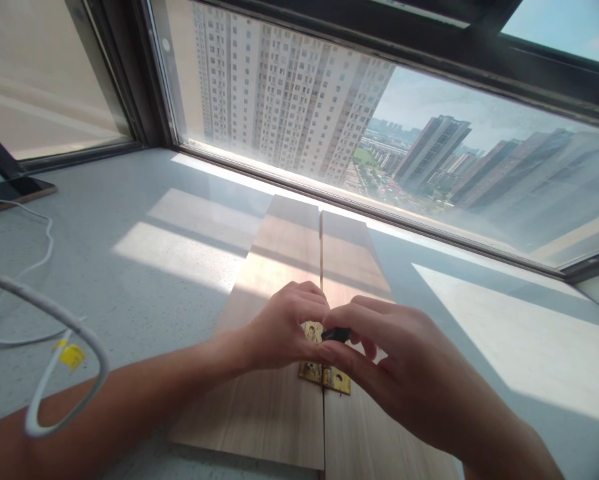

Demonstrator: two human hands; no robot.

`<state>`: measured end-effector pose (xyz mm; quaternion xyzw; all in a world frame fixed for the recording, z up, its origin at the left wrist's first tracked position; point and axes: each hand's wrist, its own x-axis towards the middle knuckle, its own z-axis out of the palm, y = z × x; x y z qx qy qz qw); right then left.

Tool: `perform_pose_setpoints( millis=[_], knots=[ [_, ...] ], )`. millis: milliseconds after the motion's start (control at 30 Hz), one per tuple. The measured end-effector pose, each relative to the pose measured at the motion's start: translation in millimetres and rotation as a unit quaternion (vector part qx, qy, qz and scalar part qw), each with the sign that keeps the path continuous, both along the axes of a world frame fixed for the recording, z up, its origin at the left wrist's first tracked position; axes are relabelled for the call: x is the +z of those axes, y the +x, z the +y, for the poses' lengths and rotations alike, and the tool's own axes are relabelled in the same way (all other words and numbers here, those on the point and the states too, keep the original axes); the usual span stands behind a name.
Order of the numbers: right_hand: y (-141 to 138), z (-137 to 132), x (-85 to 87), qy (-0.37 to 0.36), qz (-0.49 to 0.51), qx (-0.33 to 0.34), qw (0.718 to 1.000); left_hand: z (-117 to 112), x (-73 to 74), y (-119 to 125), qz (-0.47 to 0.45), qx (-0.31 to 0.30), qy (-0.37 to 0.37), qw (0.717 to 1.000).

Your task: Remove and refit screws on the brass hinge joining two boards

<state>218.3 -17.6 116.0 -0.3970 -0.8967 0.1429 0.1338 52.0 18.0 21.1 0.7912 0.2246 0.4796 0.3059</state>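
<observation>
Two pale wooden boards, a left one (pixel 259 407) and a right one (pixel 374 440), lie side by side with a narrow gap between them. A worn brass hinge (pixel 336 380) straddles that gap, partly covered by my hands. My right hand (pixel 394 353) pinches a small black object (pixel 336 335) between thumb and fingers, just above the hinge; its exact kind does not show. Opposite it, my left hand (pixel 289 323) is closed, thumb and fingertips meeting at the object's left end over the hinge. What lies between the left fingertips is hidden.
The boards rest on a speckled white sill (pixel 179 300) that runs up to a dark-framed window (pixel 289 183). At the left, a white cable (pixel 74 320) with a yellow tag (pixel 72 356) loops over my left forearm. A dark flat device (pixel 19 190) lies at the far left.
</observation>
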Motion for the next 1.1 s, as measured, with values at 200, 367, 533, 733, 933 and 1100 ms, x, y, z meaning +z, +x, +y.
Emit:
perform_pose_setpoints(
  millis=[200,367,533,733,933,1100],
  knots=[
    [-1,0,-1.0,0.025,0.013,0.020,0.999,1,19.9,-10,0.065,-0.126,-0.059,0.988],
    [4,-1,3.2,-0.012,0.016,0.026,0.999,5,20.9,-15,0.077,-0.121,-0.077,0.987],
    [3,-1,-1.0,0.047,-0.026,-0.044,0.998,-1,12.8,-6,0.065,-0.055,-0.061,0.995],
    [-1,-2,-5.1,0.039,-0.027,-0.003,0.999,-3,13.2,-4,0.071,0.008,-0.067,0.995],
    [0,-5,-3.9,0.024,-0.028,0.019,0.999,6,27.9,-18,0.070,-0.179,-0.076,0.978],
    [-2,-4,-7.3,0.055,-0.035,-0.040,0.997,4,16.8,-14,0.054,-0.094,-0.075,0.991]
  ],
)
